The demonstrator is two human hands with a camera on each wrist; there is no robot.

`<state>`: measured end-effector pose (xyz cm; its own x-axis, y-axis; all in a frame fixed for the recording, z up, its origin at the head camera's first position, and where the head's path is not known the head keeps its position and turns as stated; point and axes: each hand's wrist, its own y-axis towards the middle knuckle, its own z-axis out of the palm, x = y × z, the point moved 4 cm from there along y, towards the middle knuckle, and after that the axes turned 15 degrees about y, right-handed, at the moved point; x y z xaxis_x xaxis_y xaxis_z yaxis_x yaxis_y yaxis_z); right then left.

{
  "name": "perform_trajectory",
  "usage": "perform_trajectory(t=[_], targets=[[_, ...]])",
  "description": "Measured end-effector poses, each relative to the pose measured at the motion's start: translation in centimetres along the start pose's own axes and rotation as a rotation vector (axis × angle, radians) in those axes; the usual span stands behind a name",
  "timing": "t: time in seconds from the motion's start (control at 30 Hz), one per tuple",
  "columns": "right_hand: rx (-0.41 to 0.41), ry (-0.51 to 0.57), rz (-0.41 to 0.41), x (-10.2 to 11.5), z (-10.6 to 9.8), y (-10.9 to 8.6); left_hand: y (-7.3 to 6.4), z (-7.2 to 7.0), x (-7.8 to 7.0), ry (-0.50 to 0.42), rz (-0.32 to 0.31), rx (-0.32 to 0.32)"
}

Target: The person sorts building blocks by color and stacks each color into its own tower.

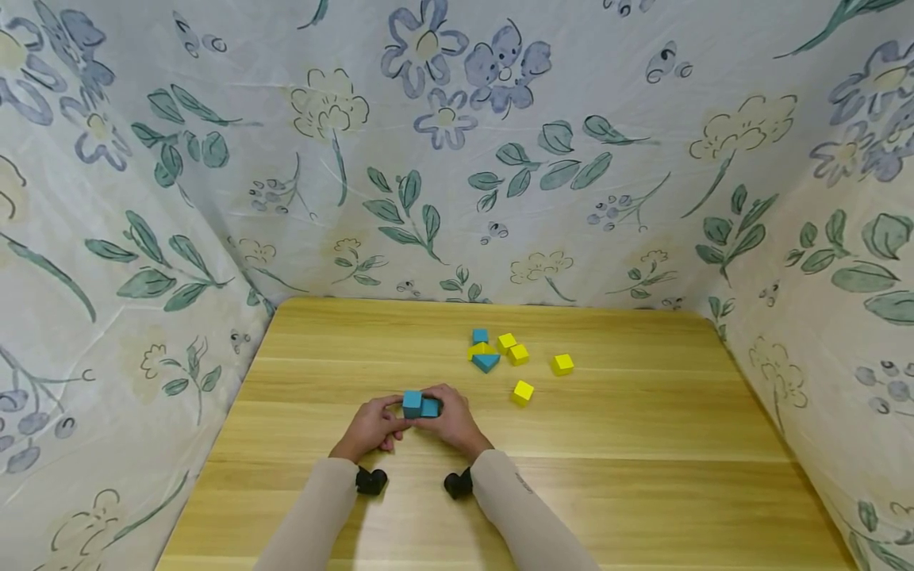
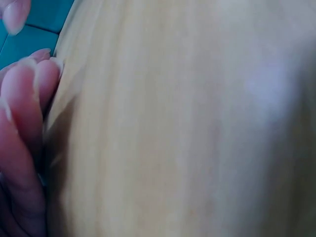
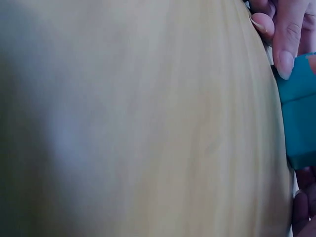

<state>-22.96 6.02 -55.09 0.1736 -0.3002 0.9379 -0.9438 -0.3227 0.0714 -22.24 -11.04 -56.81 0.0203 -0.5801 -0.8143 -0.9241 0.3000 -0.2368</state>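
Observation:
Near the middle of the table in the head view, two blue blocks sit side by side between my hands. My left hand [image 1: 370,428] pinches the left one, a blue cube [image 1: 412,404], between thumb and forefinger. The right one, a blue block [image 1: 430,408] whose top looks lower, is gripped by my right hand [image 1: 453,422], with fingers behind and thumb in front. In the right wrist view the teal faces [image 3: 302,131] meet along a seam, and a fingertip presses one of them. Curled fingers [image 2: 22,103] of the left hand show below the blocks in the left wrist view.
Beyond my right hand, a blue cube [image 1: 481,336], a yellow piece [image 1: 477,350] and a blue triangular block [image 1: 486,362] lie clustered. Several yellow cubes [image 1: 524,393] are scattered to the right. Floral cloth [image 1: 428,238] surrounds the wooden table [image 1: 643,444] at the back and sides.

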Motion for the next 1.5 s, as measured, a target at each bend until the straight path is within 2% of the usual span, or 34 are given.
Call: perform_trajectory(t=[0.2,0.33,0.43,0.6,0.77,0.9,1.1,1.27,1.5], targets=[[0.013,0.108,0.065,-0.3,-0.5,-1.0,0.0,-0.1,0.0,-0.005,-0.004,-0.002],[-0.017,0.211,0.102,-0.6,-1.2,-1.8,0.0,-0.1,0.0,0.000,-0.013,-0.001],[-0.104,0.289,0.120,-0.6,-1.9,-2.2,0.0,-0.1,0.0,-0.001,-0.009,-0.002],[-0.343,0.315,0.109,-0.5,-3.7,-1.8,0.1,-0.1,0.1,-0.007,-0.009,-0.003],[-0.547,0.260,0.079,-0.4,-6.1,-0.6,0.0,-0.1,0.1,-0.014,-0.019,-0.002],[-0.630,0.188,0.075,-0.7,-7.8,0.6,-0.1,-0.1,0.1,-0.013,-0.025,-0.004],[-0.651,0.019,0.123,-1.3,-9.3,2.9,-0.2,-0.2,0.1,-0.019,-0.033,-0.002],[-0.651,-0.082,0.160,-1.6,-9.8,4.4,-0.3,-0.3,0.1,-0.019,-0.026,-0.005],[-0.603,-0.258,0.281,-2.0,-10.1,5.4,-0.3,-0.1,-0.1,-0.028,-0.027,0.004]])
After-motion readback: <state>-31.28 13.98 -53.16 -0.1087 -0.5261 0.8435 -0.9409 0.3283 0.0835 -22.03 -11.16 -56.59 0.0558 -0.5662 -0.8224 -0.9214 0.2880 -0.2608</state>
